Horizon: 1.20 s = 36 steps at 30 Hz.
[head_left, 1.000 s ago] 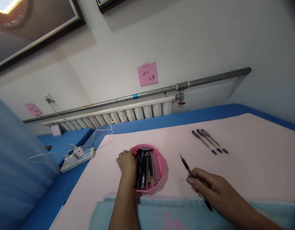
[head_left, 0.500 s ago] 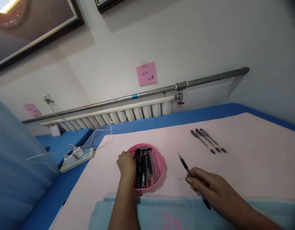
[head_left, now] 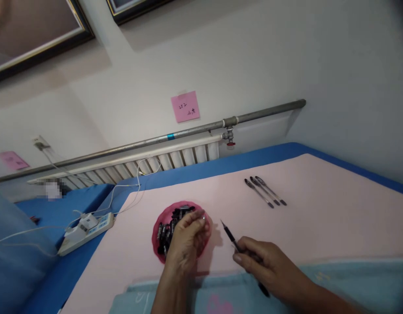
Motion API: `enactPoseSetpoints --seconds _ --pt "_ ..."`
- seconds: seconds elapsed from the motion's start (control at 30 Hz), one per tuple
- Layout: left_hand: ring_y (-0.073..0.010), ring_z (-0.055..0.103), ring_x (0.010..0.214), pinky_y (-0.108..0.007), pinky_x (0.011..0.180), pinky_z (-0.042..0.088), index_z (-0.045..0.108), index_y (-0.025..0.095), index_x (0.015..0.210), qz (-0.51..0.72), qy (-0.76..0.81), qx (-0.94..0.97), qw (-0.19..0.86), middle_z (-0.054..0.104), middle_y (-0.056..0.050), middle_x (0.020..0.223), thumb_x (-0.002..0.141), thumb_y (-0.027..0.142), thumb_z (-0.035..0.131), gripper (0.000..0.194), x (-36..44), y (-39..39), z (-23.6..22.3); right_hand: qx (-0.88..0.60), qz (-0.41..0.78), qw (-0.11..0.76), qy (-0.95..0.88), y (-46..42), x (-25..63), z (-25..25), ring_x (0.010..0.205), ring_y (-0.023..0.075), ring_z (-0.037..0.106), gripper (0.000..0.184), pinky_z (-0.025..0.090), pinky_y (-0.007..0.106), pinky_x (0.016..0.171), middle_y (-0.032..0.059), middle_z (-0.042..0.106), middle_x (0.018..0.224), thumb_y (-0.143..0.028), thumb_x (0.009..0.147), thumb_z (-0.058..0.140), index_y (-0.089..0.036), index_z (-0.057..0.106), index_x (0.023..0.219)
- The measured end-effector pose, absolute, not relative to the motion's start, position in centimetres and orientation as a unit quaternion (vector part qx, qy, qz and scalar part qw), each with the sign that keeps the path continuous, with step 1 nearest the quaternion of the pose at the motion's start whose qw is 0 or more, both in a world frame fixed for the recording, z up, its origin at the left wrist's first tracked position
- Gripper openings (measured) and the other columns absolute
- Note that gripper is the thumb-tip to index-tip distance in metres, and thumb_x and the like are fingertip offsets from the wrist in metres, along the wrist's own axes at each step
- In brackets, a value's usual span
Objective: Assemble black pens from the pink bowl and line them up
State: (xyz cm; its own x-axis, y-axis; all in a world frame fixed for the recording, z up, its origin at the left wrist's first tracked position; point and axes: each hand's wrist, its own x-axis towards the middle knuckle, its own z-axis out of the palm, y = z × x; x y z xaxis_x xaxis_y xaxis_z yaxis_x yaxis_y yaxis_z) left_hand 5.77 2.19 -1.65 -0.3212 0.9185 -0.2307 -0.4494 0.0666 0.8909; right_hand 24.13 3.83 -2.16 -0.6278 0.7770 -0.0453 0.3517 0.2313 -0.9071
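My left hand (head_left: 188,237) is over the right side of a pink scalloped basket (head_left: 155,244), its fingers pinched together. A tiny shiny bit shows at the fingertips, too small to name. Black pen parts (head_left: 167,231) fill the basket, partly hidden by the hand. To the right, my right hand (head_left: 260,261) is closed around a black pen (head_left: 228,232). Its bare pointed tip aims up and left toward the basket, and its dark rear end sticks out below the palm. Three pens (head_left: 265,192) lie side by side farther back on the pink sheet.
A pink sheet (head_left: 319,218) covers the blue table (head_left: 254,157). Light blue cloth (head_left: 358,279) lies along the near edge. At left sits a power strip (head_left: 103,224) with plugs and white cables. A radiator (head_left: 175,160) and pipe (head_left: 270,113) run along the wall.
My left hand has moved from the basket's left rim to above its right side, fingers now pinched. My right hand still grips the pen. The whole view has shifted, so the scene sits farther left.
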Motion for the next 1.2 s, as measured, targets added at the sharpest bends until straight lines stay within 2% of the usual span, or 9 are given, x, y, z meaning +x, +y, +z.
enactPoseSetpoints --seconds 0.1,0.23,0.43,0.7,0.97,1.2 --pt "-0.0106 0.061 0.064 -0.024 0.063 0.048 0.065 0.012 0.082 0.635 0.411 0.197 0.624 0.065 -0.002 0.070 0.062 0.016 0.072 0.022 7.5 1.8 -1.7 -0.347 0.479 0.208 -0.779 3.6 24.1 -2.7 0.051 0.0101 0.033 0.020 0.026 0.020 0.046 -0.0071 0.032 0.055 -0.032 0.080 0.045 -0.022 0.039 0.063" --pt "-0.0122 0.064 0.069 -0.024 0.066 0.049 0.065 0.013 0.079 0.642 0.372 0.142 0.655 0.068 -0.003 0.075 0.064 0.015 0.072 0.017 8.1 1.8 -2.0 -0.347 0.466 0.208 -0.787 3.6 24.2 -2.8 0.051 0.0099 0.033 0.020 0.026 0.020 0.046 -0.0073 0.032 0.055 -0.029 0.078 0.046 -0.022 0.038 0.062" --pt "-0.0161 0.066 0.074 -0.027 0.071 0.050 0.065 0.013 0.081 0.641 0.372 0.112 0.662 0.071 -0.007 0.079 0.063 0.014 0.073 0.019 8.3 1.6 -2.0 -0.353 0.470 0.211 -0.781 3.6 24.2 -2.7 0.050 0.0101 0.033 0.022 0.027 0.020 0.046 -0.0067 0.034 0.055 -0.030 0.078 0.047 -0.022 0.036 0.060" --pt "-0.0161 0.066 0.073 -0.027 0.069 0.050 0.065 0.013 0.077 0.641 0.379 0.102 0.659 0.071 -0.006 0.079 0.063 0.015 0.073 0.016 8.3 1.6 -1.9 -0.346 0.458 0.211 -0.792 3.7 24.3 -2.8 0.051 0.0095 0.032 0.023 0.027 0.019 0.046 -0.0072 0.031 0.055 -0.027 0.079 0.046 -0.021 0.035 0.060" --pt "-0.0170 0.066 0.074 -0.028 0.072 0.050 0.066 0.013 0.078 0.634 0.385 0.138 0.656 0.071 -0.007 0.079 0.059 0.017 0.076 0.022 8.7 1.4 -1.7 -0.349 0.454 0.211 -0.792 3.9 24.4 -2.9 0.053 0.0095 0.032 0.023 0.029 0.020 0.049 -0.0071 0.033 0.057 -0.028 0.079 0.047 -0.021 0.035 0.061" --pt "-0.0138 0.064 0.070 -0.023 0.064 0.048 0.067 0.013 0.076 0.641 0.405 0.160 0.632 0.069 -0.005 0.074 0.058 0.019 0.077 0.022 9.0 1.5 -2.2 -0.356 0.452 0.236 -0.783 3.6 24.4 -3.0 0.053 0.0093 0.033 0.020 0.028 0.019 0.048 -0.0075 0.032 0.058 -0.024 0.080 0.047 -0.021 0.037 0.063"
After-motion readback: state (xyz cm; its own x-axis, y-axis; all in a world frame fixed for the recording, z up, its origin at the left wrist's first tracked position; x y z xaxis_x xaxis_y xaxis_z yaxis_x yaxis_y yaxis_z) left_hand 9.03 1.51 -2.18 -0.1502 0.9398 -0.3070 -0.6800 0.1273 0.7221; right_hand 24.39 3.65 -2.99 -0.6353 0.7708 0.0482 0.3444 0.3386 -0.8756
